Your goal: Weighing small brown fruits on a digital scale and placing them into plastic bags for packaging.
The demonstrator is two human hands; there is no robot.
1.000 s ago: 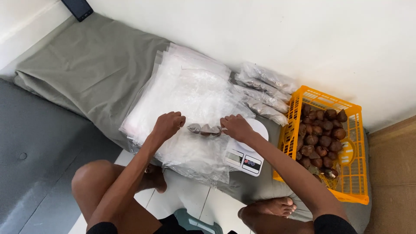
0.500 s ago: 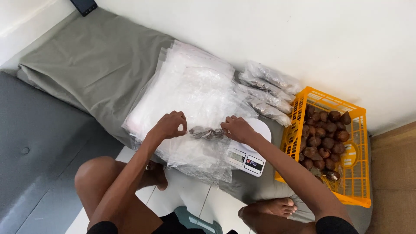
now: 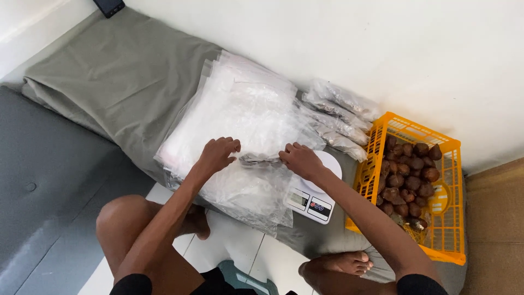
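My left hand (image 3: 218,154) and my right hand (image 3: 299,159) rest side by side on a pile of clear plastic bags (image 3: 240,117) spread over a grey-green cloth (image 3: 117,76). Between them lies a small clear bag filled with dark brown pieces (image 3: 261,160), and both hands pinch its ends. A white kitchen scale (image 3: 315,194) sits just under my right wrist, partly covered by it.
An orange plastic crate (image 3: 436,191) with several brown scaly fruits stands at the right. Filled clear bags (image 3: 338,117) lie along the white wall. My bare knees and feet rest on a white tiled floor (image 3: 234,251). A grey padded mat (image 3: 38,191) lies at the left.
The view has shifted slightly. Both hands stay on the small filled bag, with my left hand's fingers curling a little closer to it.
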